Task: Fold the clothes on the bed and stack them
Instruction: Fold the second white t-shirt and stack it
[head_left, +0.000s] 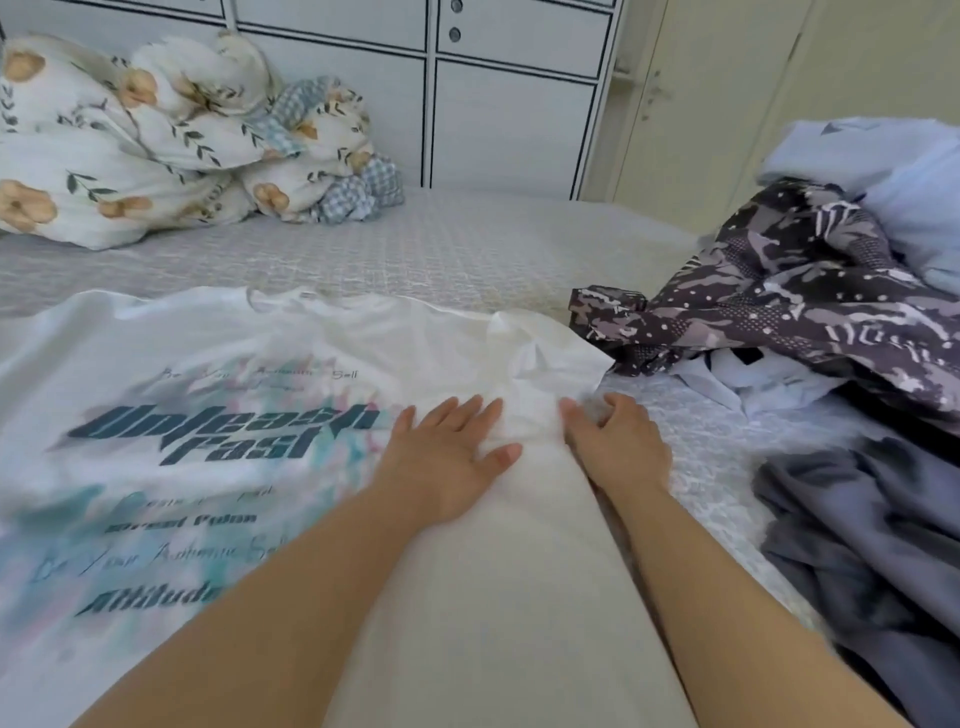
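A white printed T-shirt (208, 415) was spread flat on the bed (415, 249). The left hand (447, 457) was laid on it, fingers straight and pressing. Close beside it, the right hand (618, 441) was curled onto the shirt's edge near the sleeve. More clothes (810, 322) were heaped at the right.

T-shirt (218, 441) lies left of clothes pile (831, 364); quilt (156, 140) behind.
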